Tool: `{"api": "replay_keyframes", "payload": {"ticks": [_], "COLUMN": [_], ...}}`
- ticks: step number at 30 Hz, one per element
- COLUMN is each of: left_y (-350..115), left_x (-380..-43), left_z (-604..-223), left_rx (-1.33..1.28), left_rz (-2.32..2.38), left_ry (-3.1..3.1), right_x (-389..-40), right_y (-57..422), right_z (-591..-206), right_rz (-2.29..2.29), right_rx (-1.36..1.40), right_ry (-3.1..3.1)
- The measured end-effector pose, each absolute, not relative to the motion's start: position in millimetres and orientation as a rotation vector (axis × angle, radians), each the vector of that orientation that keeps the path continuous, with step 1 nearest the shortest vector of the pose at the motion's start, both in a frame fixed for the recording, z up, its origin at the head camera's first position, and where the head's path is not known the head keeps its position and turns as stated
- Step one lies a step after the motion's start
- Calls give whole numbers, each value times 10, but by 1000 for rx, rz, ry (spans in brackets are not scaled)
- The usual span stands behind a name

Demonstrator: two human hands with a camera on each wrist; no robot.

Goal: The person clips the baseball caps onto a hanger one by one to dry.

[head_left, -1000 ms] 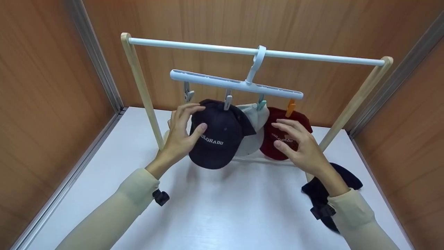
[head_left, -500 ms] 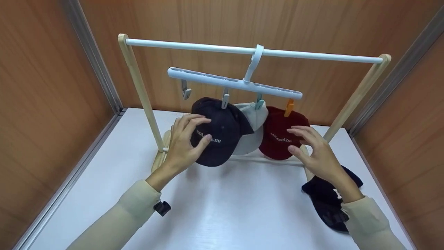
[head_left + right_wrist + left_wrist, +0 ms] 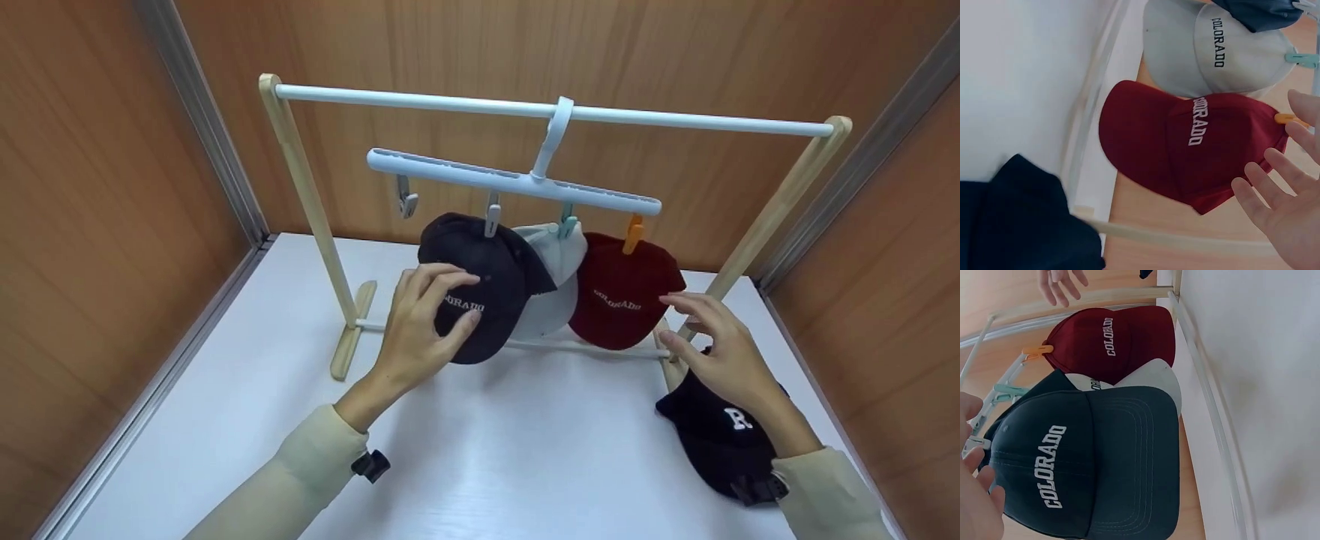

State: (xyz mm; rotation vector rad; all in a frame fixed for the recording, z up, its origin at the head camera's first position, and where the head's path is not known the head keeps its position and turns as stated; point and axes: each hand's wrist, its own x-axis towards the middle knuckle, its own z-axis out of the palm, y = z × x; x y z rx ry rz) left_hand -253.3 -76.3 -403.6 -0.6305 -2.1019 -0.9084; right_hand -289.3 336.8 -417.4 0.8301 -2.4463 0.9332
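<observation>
A navy cap [image 3: 510, 300] lettered COLORADO hangs by a grey clip [image 3: 492, 217] from a pale blue clip hanger [image 3: 465, 170]. My left hand [image 3: 412, 330] is in front of it, fingers bent loosely and holding nothing. Behind the navy cap hangs a light grey cap [image 3: 1176, 53] on a teal clip. A dark red cap [image 3: 619, 277] hangs by an orange clip [image 3: 634, 234] at the hanger's right end. My right hand [image 3: 724, 360], holding nothing, is at the red cap's lower right. Below it, a black cap [image 3: 720, 442] with a white R lies on the table.
The hanger hooks over the white rail [image 3: 420, 99] of a wooden-legged rack [image 3: 307, 195] and tilts down to the right. A grey clip [image 3: 406, 199] with nothing in it hangs at its left end. Wood panels surround the white table [image 3: 480, 465].
My left hand has lowered and shifted right across the navy cap. My right hand has moved right and down, away from the red cap's front, over the black cap.
</observation>
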Motion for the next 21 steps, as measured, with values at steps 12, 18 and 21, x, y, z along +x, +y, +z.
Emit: {"api": "replay_keyframes", "payload": {"ticks": [12, 18, 21], "left_y": [-404, -231, -133], "left_x": [-2318, -2366, -2399], "left_z": [-4140, -4246, -4304], "left_rx": [-719, -754, -778], "left_rz": [-889, -925, -925], "left_ry": [-2207, -2230, -2249], "right_x": [-2795, -2825, -2839], "right_y": [3766, 3877, 3928], "right_z": [-4222, -4299, -4331], "right_rz": [877, 890, 884], "right_rx": [712, 694, 690], "right_ry": [-2541, -2505, -2486]}}
